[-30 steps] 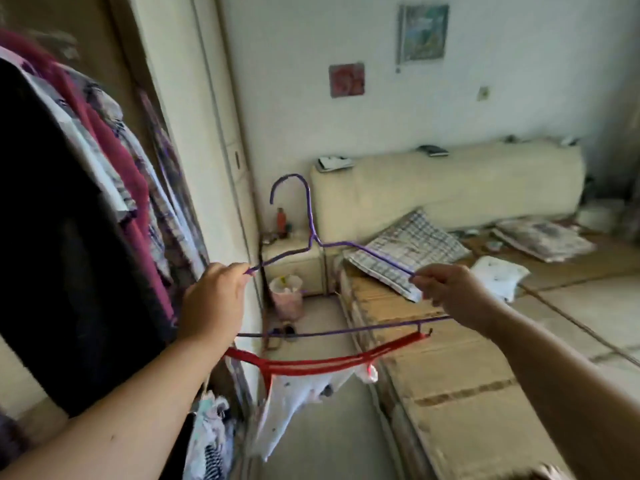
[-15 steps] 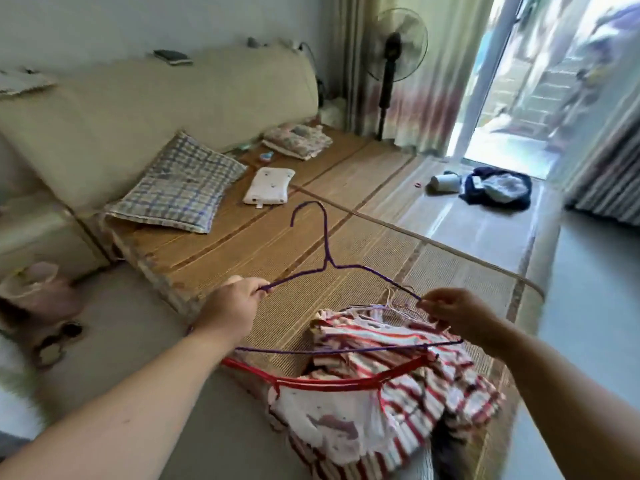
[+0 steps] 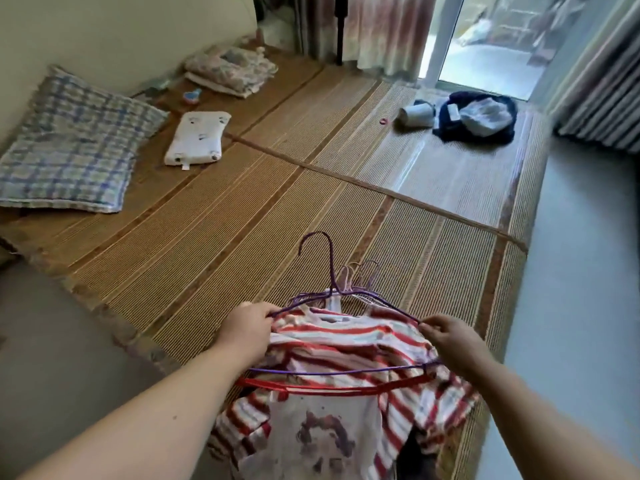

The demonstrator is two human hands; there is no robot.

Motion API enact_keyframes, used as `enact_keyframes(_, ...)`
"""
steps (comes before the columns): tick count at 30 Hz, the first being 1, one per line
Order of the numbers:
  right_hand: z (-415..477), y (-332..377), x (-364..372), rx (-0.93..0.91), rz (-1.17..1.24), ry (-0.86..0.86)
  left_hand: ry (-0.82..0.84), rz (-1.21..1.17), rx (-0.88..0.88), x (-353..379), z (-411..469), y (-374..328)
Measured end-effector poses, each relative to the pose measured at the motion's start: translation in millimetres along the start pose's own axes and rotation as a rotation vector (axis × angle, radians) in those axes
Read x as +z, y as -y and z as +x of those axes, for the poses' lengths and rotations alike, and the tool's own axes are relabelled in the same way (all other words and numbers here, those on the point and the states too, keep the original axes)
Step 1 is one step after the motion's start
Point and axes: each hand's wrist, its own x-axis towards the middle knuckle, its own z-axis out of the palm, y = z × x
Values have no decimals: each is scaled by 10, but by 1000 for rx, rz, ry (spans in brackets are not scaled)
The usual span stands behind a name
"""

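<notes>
Spanning between the hands, the purple wire hanger (image 3: 331,271) is pinched at each shoulder by the left hand (image 3: 247,327) and right hand (image 3: 450,337); it is judged light, springy, easily bent.

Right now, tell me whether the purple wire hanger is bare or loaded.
Bare. The purple wire hanger shows uncovered wire all round; nothing hangs from it.

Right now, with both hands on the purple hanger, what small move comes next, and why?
Probably lower the purple hanger onto the striped pile: the left hand and right hand hold its shoulders over it, where other hangers lie.
</notes>
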Motion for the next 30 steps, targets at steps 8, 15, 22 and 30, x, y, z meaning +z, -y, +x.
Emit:
enact_keyframes(8,835,-395,496,121,-262,97,237,174,-64,736,785,-5)
enact_keyframes(15,1035,-433,593,119,-197,76,241,64,-113,926,933,-37)
enact_keyframes(22,756,616,643,-237,-337,193,91,17,-69,359,382,-3)
enact_keyframes(30,-255,2711,934,-944,-445,259,-277,117,-120,-1079,-739,687)
